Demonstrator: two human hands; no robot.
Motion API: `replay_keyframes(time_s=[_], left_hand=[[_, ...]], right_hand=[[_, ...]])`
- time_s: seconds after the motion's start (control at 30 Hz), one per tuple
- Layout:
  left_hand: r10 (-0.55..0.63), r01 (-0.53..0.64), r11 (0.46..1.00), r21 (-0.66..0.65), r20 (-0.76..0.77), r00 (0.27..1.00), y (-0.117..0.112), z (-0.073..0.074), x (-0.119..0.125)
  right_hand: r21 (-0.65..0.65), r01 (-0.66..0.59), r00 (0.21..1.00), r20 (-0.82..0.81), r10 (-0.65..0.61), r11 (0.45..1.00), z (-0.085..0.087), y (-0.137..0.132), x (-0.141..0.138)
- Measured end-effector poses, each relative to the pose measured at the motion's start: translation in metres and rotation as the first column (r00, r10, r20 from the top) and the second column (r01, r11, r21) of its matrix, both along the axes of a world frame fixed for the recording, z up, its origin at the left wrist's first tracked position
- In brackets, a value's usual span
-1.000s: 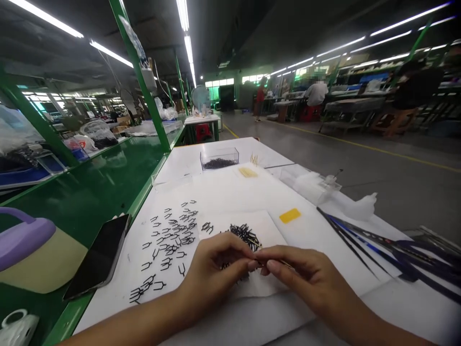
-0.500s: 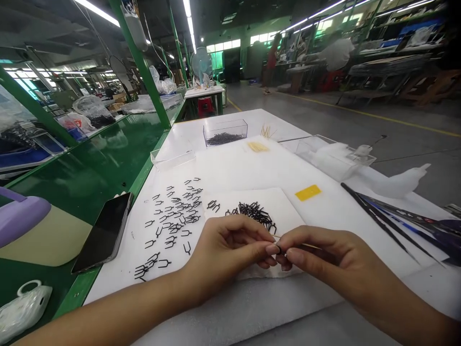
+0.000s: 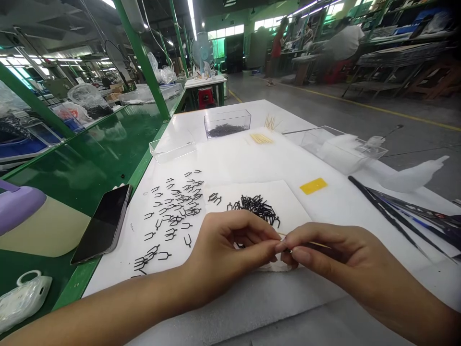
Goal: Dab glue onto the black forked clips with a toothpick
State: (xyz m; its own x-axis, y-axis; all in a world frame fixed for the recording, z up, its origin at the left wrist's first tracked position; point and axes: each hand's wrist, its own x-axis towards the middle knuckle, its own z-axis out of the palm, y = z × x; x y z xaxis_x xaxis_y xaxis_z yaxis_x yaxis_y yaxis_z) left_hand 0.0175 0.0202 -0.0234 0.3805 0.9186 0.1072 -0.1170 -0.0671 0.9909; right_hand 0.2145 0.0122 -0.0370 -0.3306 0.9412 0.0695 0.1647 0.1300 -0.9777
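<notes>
My left hand (image 3: 236,252) is closed in a pinch, its thumb and fingertips meeting those of my right hand (image 3: 320,250). Between the fingertips shows a tiny bit of a small black part, mostly hidden. A thin wooden toothpick (image 3: 320,244) runs through the closed fingers of my right hand, its other end showing near my left fingertips. Just beyond the hands, a heap of black fork-shaped pieces (image 3: 257,206) lies on a white cloth (image 3: 284,197). Many more black two-pronged pieces (image 3: 176,220) are spread on the white tabletop to the left.
A clear box (image 3: 227,126) of dark pieces stands at the back, near a row of toothpicks (image 3: 261,139). A yellow rectangle (image 3: 313,186) and tweezers (image 3: 385,214) lie right. A phone (image 3: 103,223) rests on the left edge. People are in the background.
The view has tilted and shifted slightly, so the table appears a little higher. Both hands keep their pinch, with the fingertips shifting slightly around the small black part, which shows less now.
</notes>
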Motion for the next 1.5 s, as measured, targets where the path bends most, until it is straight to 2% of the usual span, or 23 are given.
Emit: replay_keyframes(time_s=[0.23,0.63,0.73,0.93,1.1,1.3,1.5], left_hand=[[0.04,-0.022,0.987,0.161,-0.109,0.993,-0.003,0.001,0.0],[0.059,-0.027,0.974,0.227,-0.137,0.989,-0.004,0.002,-0.001],[0.072,-0.035,0.974,0.224,-0.159,0.985,-0.005,0.002,-0.001],[0.056,-0.021,0.975,0.223,-0.149,0.987,-0.005,0.003,-0.001],[0.049,-0.016,0.974,0.227,-0.143,0.989,-0.005,0.003,0.0],[0.071,-0.025,0.972,0.236,-0.19,0.979,-0.007,0.004,0.0],[0.133,-0.025,0.927,0.375,-0.265,0.955,-0.007,0.005,0.001]], right_hand=[[0.006,-0.009,1.0,0.01,0.009,1.0,0.0,-0.002,0.001],[-0.017,-0.024,1.0,0.003,0.024,1.0,0.002,0.0,0.001],[-0.03,-0.026,1.0,0.016,0.026,0.999,-0.002,-0.003,0.003],[-0.036,0.105,0.994,0.043,-0.104,0.994,-0.02,-0.01,0.005],[-0.042,0.118,0.992,0.056,-0.116,0.992,-0.028,-0.01,0.007],[-0.047,0.121,0.991,0.067,-0.118,0.991,-0.019,-0.009,0.006],[-0.021,-0.031,0.999,0.043,0.032,0.999,-0.003,-0.005,0.003]])
